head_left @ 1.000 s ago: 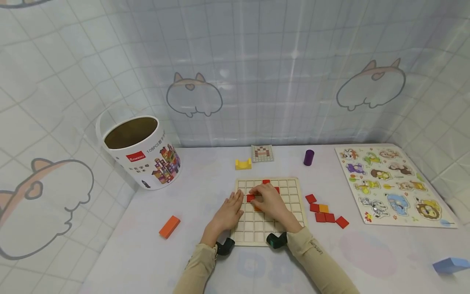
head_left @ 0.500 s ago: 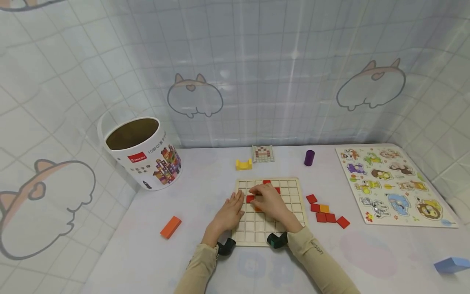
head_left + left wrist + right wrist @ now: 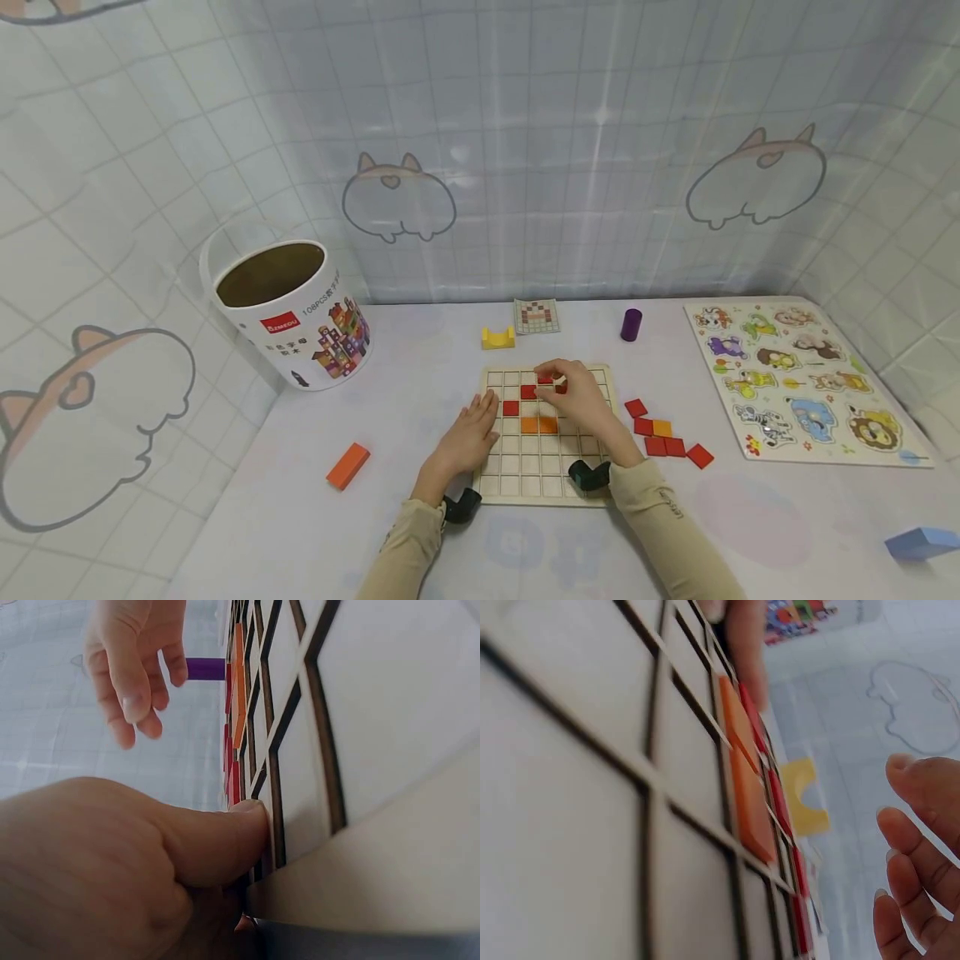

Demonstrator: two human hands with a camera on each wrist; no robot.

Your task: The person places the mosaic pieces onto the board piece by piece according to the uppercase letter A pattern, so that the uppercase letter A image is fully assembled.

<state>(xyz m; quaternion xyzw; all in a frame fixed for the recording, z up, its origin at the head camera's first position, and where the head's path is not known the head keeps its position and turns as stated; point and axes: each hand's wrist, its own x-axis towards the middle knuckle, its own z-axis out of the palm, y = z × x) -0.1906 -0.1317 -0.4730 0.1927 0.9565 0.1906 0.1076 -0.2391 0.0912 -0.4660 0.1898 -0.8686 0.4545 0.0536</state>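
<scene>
A wooden grid board (image 3: 510,483) lies before me, with several red tiles (image 3: 511,408) and two orange tiles (image 3: 538,425) set in its squares. Along the board's left edge rests my left hand (image 3: 467,435), fingers straight. The left wrist view has its thumb (image 3: 217,844) touching the board's rim. My right hand (image 3: 583,403) hovers over the upper right of the grid, partly covering a red tile. Nothing sits between its relaxed fingers, as the right wrist view (image 3: 930,855) also makes plain. The orange tiles lie side by side in neighbouring squares.
Loose red tiles (image 3: 636,408) and one orange tile (image 3: 662,428) lie right of the board. Behind it are a pattern card (image 3: 537,317), a yellow block (image 3: 498,338) and a purple cylinder (image 3: 631,325). A bucket (image 3: 300,317), orange block (image 3: 348,466), animal puzzle (image 3: 810,383) and blue block (image 3: 921,543) surround these.
My right hand has lifted off the grid and shifted right and farther back, uncovering the second orange tile and a red tile. My left hand stays at the board's edge.
</scene>
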